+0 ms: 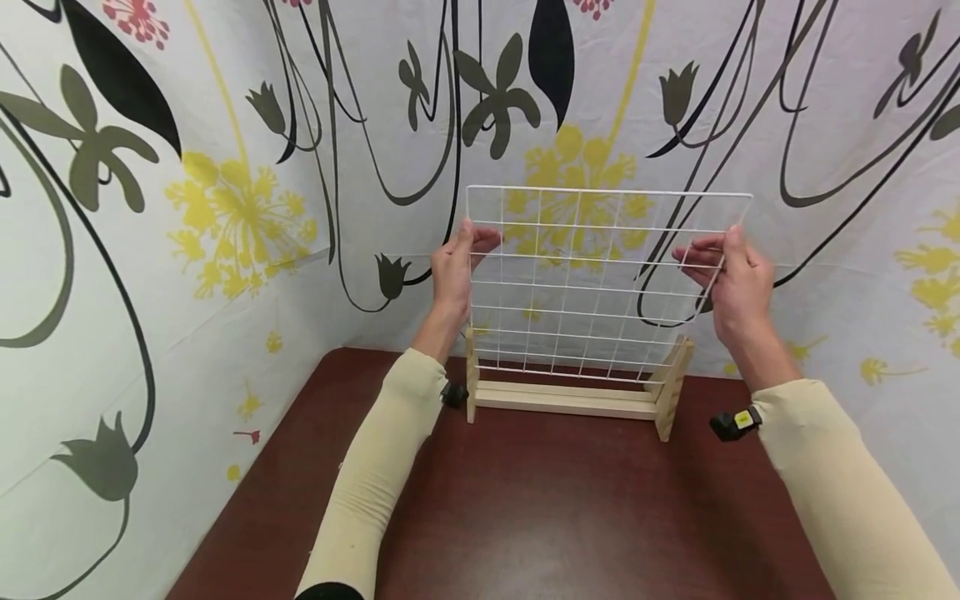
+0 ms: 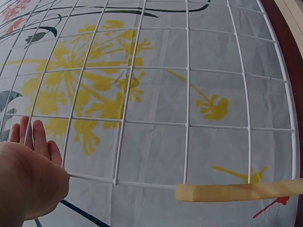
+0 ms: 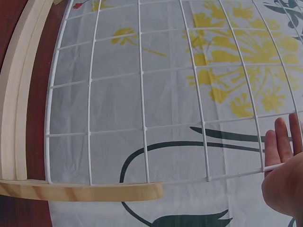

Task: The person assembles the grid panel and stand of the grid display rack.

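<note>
A white wire grid panel (image 1: 585, 288) stands upright between the two end pieces of a wooden stand (image 1: 566, 402). My left hand (image 1: 453, 271) holds the panel's left side wire, thumb at the front and fingers reaching behind the mesh. On the opposite side wire, my right hand (image 1: 742, 275) grips at about the same height, its fingers also behind. The panel's lower part lies within the left end piece (image 2: 236, 191) and the right end piece (image 3: 85, 190). Its bottom wire runs just above and behind the stand's crossbars in the head view.
The stand rests toward the back of a dark red-brown table (image 1: 540, 500). Close behind the table hangs a white cloth (image 1: 360, 200) printed with flowers and stems, which also covers the left side. Small black cameras sit at both wrists.
</note>
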### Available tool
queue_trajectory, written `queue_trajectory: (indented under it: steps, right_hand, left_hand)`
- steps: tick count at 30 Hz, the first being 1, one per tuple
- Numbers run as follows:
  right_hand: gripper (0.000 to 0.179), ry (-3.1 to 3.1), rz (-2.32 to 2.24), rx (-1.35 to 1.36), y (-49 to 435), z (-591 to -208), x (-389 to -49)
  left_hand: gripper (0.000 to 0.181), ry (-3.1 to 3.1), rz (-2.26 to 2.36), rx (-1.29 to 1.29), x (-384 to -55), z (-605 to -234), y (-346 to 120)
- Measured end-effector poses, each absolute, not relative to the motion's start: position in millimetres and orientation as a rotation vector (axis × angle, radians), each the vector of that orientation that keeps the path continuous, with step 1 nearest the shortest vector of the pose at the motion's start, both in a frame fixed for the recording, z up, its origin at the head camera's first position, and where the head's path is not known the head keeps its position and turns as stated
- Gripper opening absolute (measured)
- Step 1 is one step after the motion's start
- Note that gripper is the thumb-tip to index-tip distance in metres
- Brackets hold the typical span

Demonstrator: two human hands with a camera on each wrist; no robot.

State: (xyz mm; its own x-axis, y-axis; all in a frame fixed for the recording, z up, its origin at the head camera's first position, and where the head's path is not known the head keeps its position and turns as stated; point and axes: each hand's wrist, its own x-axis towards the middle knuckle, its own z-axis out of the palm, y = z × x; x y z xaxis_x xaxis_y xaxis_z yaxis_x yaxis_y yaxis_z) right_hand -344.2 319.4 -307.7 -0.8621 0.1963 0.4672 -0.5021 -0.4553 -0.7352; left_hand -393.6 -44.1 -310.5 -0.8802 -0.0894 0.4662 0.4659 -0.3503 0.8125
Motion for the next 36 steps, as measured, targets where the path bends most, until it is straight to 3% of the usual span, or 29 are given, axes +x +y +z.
queue_trajectory:
  steps: [36]
  right_hand:
    - [0.05, -1.432, 2.402, 0.716, 330.3, -369.4, -353.0]
  left_hand:
    - [0.055, -1.545, -2.441, -0.506, -399.9, -369.6, -52.7]
